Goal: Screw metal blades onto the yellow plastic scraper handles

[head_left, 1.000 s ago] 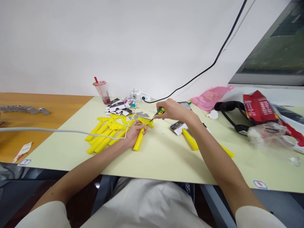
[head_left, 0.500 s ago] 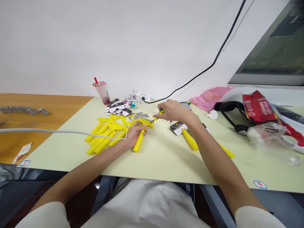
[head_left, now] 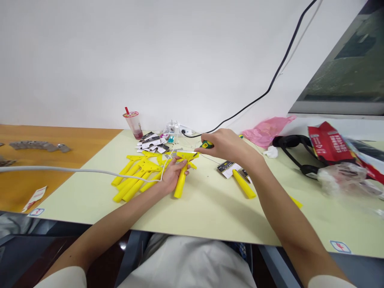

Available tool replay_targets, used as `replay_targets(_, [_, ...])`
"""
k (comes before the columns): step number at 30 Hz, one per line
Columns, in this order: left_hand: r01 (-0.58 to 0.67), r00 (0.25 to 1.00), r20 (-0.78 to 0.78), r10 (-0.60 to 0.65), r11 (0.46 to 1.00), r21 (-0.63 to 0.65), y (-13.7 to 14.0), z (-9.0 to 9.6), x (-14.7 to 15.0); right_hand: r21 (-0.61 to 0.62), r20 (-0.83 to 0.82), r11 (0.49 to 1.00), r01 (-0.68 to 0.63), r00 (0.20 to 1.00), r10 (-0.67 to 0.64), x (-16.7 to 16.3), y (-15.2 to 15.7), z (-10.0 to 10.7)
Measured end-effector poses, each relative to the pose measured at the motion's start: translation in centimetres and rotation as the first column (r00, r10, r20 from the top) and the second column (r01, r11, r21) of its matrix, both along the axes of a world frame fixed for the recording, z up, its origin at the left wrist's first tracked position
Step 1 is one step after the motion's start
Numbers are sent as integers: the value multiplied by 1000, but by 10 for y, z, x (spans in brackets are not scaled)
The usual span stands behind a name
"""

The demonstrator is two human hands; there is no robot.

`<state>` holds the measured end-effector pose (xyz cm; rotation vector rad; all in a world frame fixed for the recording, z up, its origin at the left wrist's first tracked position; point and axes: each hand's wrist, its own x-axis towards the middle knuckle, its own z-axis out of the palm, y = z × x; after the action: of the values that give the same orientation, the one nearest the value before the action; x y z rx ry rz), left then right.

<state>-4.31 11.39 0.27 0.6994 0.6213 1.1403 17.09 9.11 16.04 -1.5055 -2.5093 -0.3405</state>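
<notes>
My left hand [head_left: 173, 175] is closed around a yellow scraper [head_left: 180, 183], its wide head pointing away from me and a thin metal strip along the top. In my right hand [head_left: 223, 145] is a screwdriver [head_left: 206, 145] with a green and yellow handle. Its tip end is at the scraper's head; whether it sits in a screw is too small to tell. Left of my left hand lies a pile of yellow scraper handles [head_left: 132, 185]. Behind the held scraper are grey metal blades [head_left: 170, 152], partly hidden. Another yellow scraper [head_left: 243, 185] lies under my right forearm.
Printed cards [head_left: 151, 143] are stacked near the wall, beside a drink cup [head_left: 134, 125]. A white cable [head_left: 90, 171] crosses over my left wrist. Rightward are a black-and-white card [head_left: 227, 169], a pink bag [head_left: 268, 131], headphones [head_left: 295, 150] and plastic wrapping [head_left: 342, 178].
The view has shifted slightly, so everything sits a little lower and further right. My right hand has turned the screwdriver handle to lie flatter, close to the scraper's head. Both holds stay the same.
</notes>
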Motion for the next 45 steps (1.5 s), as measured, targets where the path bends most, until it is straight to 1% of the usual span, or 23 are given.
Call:
replay_targets(6, [-43,999,17,43,999,-30,-5,6,2,56,73,996,-65,995,61,-10,-14,4])
replay_targets(9, [-58,998,24,59,998,-26,-6,7,2,66,63,997,-49,997,44,-11,-19,7])
replay_targets(13, [-75,997,16,75,997,7,-6,8,1,31,74,999,-24,997,21,-14,-24,12])
replay_targets(17, [-120,993,-17,121,992,39,-5,7,0,15,118,1000,-12,993,10,-18,-23,9])
replay_targets(21, [-163,983,-69,169,983,87,-4,6,0,15,142,997,81,986,-83,-19,-21,7])
replay_targets(22, [-171,981,-78,179,980,97,-4,6,0,12,138,996,89,986,-89,-18,-21,8])
replay_targets(27, [-206,972,-90,218,971,123,-2,7,-1,21,98,999,25,995,-27,-15,-24,12])
replay_targets(30, [-216,964,-126,236,964,154,1,5,-1,36,120,999,38,992,-42,-18,-24,11])
replay_targets(33, [-212,951,-183,251,955,208,5,0,-2,22,139,997,73,987,-76,-21,-23,9])
replay_targets(35, [-221,943,-208,261,955,197,10,-5,-3,33,131,998,54,990,-58,-18,-24,10])
replay_targets(37, [-236,941,-217,260,963,129,15,-10,-6,96,87,995,15,996,-24,-8,-26,12])
replay_targets(39, [-237,948,-197,250,968,84,20,-11,-10,197,-9,980,19,1000,-18,6,-28,16])
replay_targets(41, [-217,961,-149,233,969,119,23,-8,-13,287,-162,954,83,986,-37,23,-29,20])
replay_targets(43, [-183,974,-98,203,966,185,24,-3,-16,305,-346,937,171,936,-58,39,-26,23])
replay_targets(45, [-154,983,-67,172,963,222,23,3,-17,287,-539,928,237,841,-48,50,-18,24])
